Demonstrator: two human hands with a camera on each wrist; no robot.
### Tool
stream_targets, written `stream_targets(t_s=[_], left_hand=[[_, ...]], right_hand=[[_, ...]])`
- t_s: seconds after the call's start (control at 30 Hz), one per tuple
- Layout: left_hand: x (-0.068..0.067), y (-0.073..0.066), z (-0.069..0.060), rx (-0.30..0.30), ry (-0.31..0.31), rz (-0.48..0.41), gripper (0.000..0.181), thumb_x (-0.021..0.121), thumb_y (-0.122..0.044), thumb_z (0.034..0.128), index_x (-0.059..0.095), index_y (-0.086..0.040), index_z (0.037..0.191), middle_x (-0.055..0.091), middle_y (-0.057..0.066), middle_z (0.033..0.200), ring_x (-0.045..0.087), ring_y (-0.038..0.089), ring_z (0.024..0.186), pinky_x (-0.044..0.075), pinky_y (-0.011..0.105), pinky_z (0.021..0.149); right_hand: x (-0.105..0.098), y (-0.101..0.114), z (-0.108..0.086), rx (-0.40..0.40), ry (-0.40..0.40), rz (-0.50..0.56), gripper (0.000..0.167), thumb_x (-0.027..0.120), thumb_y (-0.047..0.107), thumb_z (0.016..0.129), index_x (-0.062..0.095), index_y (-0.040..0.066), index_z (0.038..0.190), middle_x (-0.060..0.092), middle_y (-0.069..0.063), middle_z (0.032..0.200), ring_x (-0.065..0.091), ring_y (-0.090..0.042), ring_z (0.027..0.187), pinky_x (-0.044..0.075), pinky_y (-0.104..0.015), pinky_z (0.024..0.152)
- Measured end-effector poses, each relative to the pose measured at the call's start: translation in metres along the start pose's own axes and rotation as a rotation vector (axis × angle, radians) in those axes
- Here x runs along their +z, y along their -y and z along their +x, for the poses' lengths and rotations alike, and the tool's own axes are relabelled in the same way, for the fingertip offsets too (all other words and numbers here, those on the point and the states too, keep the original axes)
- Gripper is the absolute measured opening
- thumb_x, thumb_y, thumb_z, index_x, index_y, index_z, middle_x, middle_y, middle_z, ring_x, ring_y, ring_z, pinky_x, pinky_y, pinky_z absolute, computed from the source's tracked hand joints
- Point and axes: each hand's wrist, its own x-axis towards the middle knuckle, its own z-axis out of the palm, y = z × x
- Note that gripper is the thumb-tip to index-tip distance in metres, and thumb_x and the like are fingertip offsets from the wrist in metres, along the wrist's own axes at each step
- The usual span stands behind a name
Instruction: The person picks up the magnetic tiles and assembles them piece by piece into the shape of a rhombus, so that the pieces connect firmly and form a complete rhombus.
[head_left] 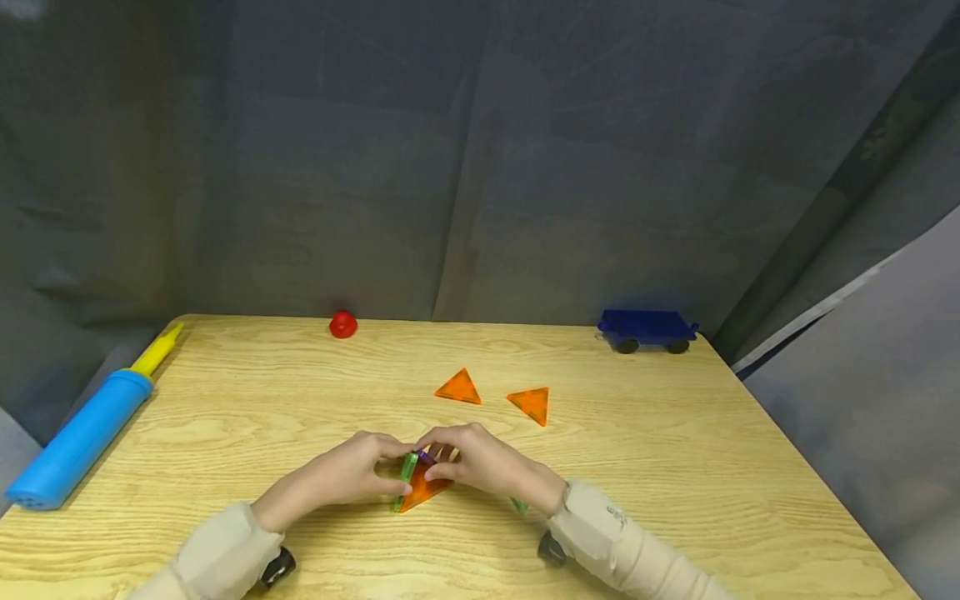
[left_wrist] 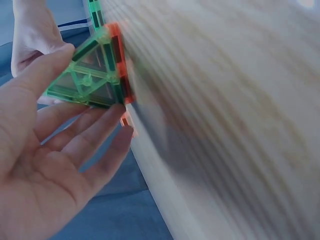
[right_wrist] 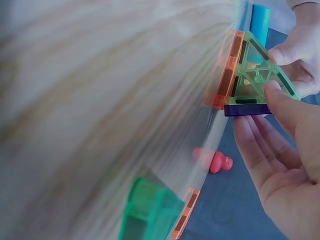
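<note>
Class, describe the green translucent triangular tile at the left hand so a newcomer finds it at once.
Over the wood-grain table, find the left hand. It pinches the green translucent triangular tile. Colour and raised stance set it apart from the flat orange translucent triangular tile at its base.

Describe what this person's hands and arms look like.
The left hand and right hand are bare, without gloves. The left sleeve and right sleeve are cream; the right one bears a small dark marking. A small black object shows beside each sleeve.
</note>
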Motion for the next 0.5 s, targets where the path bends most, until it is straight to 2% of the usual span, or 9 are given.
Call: stream_targets(t_s=[0.2,0.5], left_hand=[[0.0012,-0.0019,0.0000,0.016,-0.007,-0.012,0.054,0.071,-0.023,0.0857,0.056,0.008,0.127,0.065,0.018,0.116,0.063,0.024,0.102,0.054,0.034,0.081],[0.0026,-0.0001,0.0009,-0.015,-0.006,-0.028,0.055,0.073,-0.023,0.0844,0.056,0.006,0.128,0.065,0.016,0.115,0.063,0.024,0.100,0.053,0.033,0.083]], right_hand=[[0.0003,-0.0004,0.0003,-0.012,-0.010,-0.013,0.032,0.068,0.012,0.087,0.064,0.005,0.118,0.069,-0.005,0.096,0.062,-0.004,0.083,0.050,-0.014,0.072],[0.0002,0.0012,-0.0006,0.010,-0.012,-0.007,0.032,0.068,0.011,0.086,0.064,0.005,0.118,0.069,-0.005,0.095,0.062,-0.004,0.083,0.050,-0.014,0.071]])
